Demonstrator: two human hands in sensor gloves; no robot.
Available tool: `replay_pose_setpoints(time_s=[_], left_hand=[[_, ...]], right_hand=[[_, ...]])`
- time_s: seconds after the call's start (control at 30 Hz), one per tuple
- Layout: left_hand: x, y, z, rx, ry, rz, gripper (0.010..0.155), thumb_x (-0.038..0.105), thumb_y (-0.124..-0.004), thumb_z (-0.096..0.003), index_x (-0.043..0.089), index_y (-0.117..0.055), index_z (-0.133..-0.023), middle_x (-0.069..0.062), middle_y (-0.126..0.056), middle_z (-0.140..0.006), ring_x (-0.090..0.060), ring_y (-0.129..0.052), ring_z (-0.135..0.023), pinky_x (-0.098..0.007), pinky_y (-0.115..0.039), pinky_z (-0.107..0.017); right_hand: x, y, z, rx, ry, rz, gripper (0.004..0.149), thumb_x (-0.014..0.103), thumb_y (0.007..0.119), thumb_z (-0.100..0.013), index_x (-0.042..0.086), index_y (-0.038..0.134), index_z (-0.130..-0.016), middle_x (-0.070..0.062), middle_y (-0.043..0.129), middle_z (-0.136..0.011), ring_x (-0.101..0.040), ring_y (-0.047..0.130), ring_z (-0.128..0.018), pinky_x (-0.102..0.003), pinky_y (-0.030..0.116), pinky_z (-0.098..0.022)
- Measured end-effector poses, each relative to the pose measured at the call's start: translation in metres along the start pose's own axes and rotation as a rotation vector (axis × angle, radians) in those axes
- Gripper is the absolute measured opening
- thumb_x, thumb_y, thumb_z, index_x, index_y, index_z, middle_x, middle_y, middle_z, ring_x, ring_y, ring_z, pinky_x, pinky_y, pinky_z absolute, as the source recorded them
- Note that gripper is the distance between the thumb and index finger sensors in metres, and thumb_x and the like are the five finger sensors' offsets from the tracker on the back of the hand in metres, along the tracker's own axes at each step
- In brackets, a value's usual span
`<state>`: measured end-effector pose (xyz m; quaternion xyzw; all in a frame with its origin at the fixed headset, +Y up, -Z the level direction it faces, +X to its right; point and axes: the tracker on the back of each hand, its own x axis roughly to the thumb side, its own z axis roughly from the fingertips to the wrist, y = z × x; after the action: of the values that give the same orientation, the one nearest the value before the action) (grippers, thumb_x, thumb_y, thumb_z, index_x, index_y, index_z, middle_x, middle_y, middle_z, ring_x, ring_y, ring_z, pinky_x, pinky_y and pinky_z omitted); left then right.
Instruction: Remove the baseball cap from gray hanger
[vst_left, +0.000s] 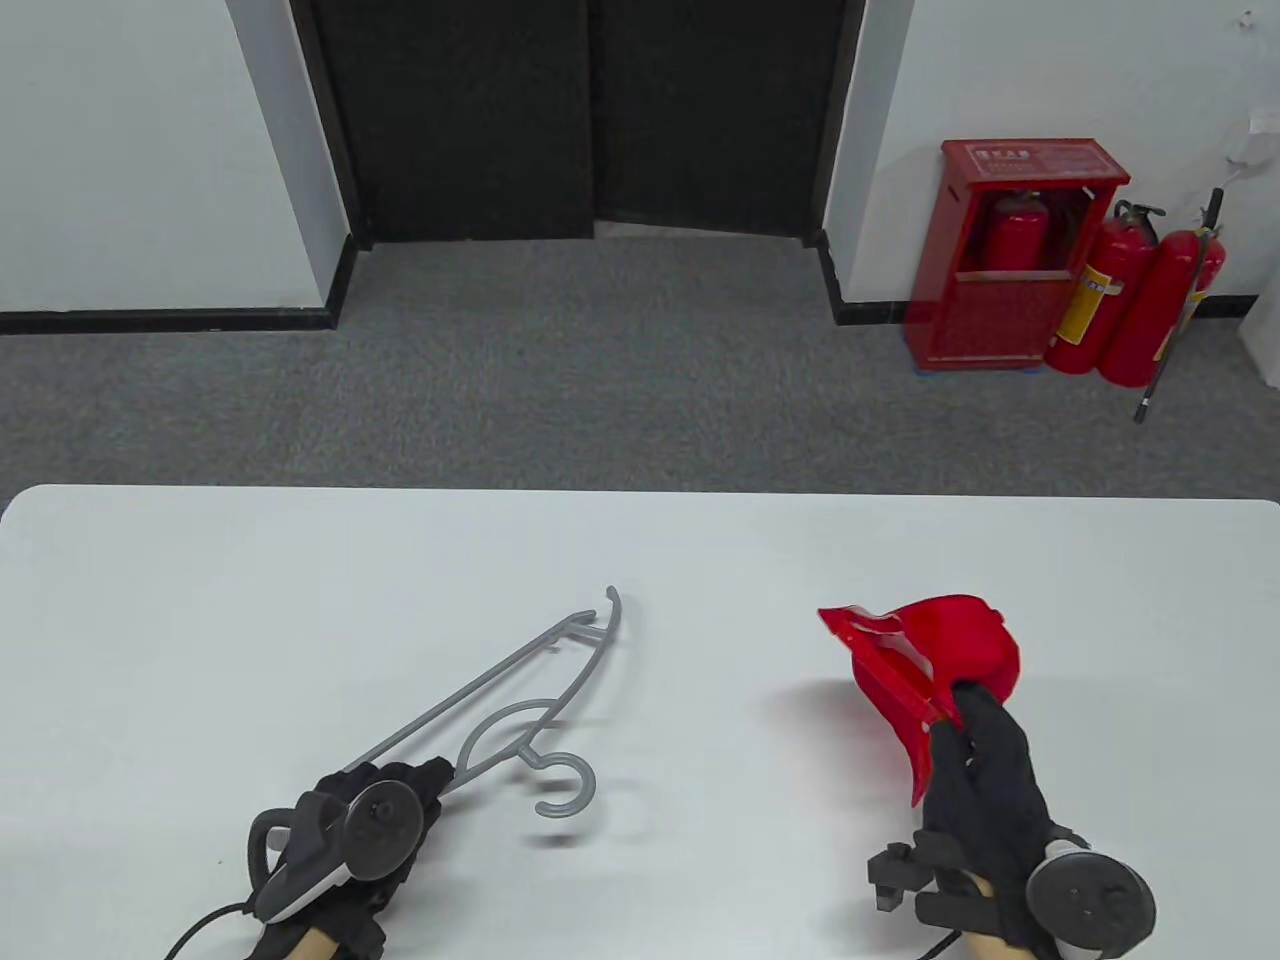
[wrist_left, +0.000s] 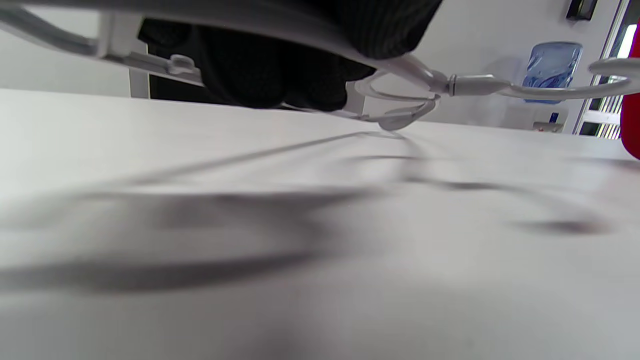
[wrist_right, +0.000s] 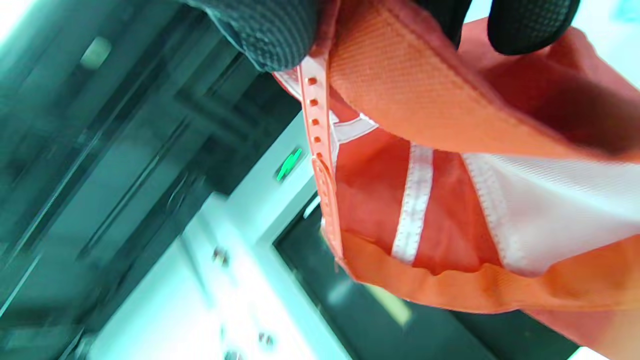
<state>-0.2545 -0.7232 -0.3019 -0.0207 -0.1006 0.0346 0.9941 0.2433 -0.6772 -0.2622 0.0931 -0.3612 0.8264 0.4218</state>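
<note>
A: How are the fingers of the right hand (vst_left: 985, 800) placed?

B: They are clamped on the rim of the red baseball cap (vst_left: 925, 670). In the right wrist view, gloved fingertips (wrist_right: 272, 35) are seen pinching the cap's edge beside its snap strap (wrist_right: 320, 155), with the lining turned toward the camera.

A: And where is the cap held?

B: It is held above the right part of the white table (vst_left: 200, 620), brim down and toward the person, opening turned leftward. A reddish glow is cast on the tabletop beside it. The cap is well apart from the hanger.

A: What is gripped by the left hand (vst_left: 360, 830)?

B: One end of the gray hanger (vst_left: 520, 690) is gripped by its fingers (wrist_left: 280, 75), closed around the bar. The hanger is tilted, its far end raised off the table, its hook near the hand; a shadow is thrown beneath it.

A: What is seen beyond the table?

B: Gray carpet, a dark double door (vst_left: 590, 110) and a red extinguisher cabinet (vst_left: 1015, 265) with two extinguishers (vst_left: 1140, 300) just beside it.
</note>
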Motion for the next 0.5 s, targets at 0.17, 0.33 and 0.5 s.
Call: replay_pose_setpoints(time_s=[0.17,0.33,0.5], left_hand=[[-0.006,-0.011,-0.004,-0.079,0.019,0.005,0.048,0.035,-0.077,-0.0572,0.034,-0.077,-0.105,0.0,-0.098,-0.093,-0.028,-0.101,-0.073,-0.063,-0.066,-0.071],[-0.009,-0.016,-0.005,-0.127,0.032,0.011,0.048,0.035,-0.076,-0.0578,0.034,-0.076,-0.106,-0.001,-0.096,-0.095,-0.029,-0.1,-0.075,-0.063,-0.064,-0.072],[-0.009,-0.021,-0.008,-0.176,0.037,0.007,0.049,0.034,-0.077,-0.0577,0.034,-0.075,-0.106,-0.001,-0.095,-0.097,-0.029,-0.099,-0.077,-0.063,-0.064,-0.072]], right_hand=[[0.022,0.037,0.007,0.291,-0.192,0.138,0.039,0.03,0.076,-0.055,0.014,0.077,-0.09,-0.019,0.086,-0.089,-0.043,0.079,-0.092,-0.075,0.062,-0.062],[0.024,0.059,0.013,0.47,-0.217,0.235,0.039,0.031,0.076,-0.054,0.015,0.078,-0.09,-0.018,0.087,-0.089,-0.042,0.08,-0.091,-0.074,0.063,-0.062],[0.008,0.068,0.017,0.578,-0.137,0.28,0.039,0.031,0.077,-0.054,0.015,0.079,-0.09,-0.018,0.087,-0.09,-0.043,0.079,-0.092,-0.075,0.061,-0.063]])
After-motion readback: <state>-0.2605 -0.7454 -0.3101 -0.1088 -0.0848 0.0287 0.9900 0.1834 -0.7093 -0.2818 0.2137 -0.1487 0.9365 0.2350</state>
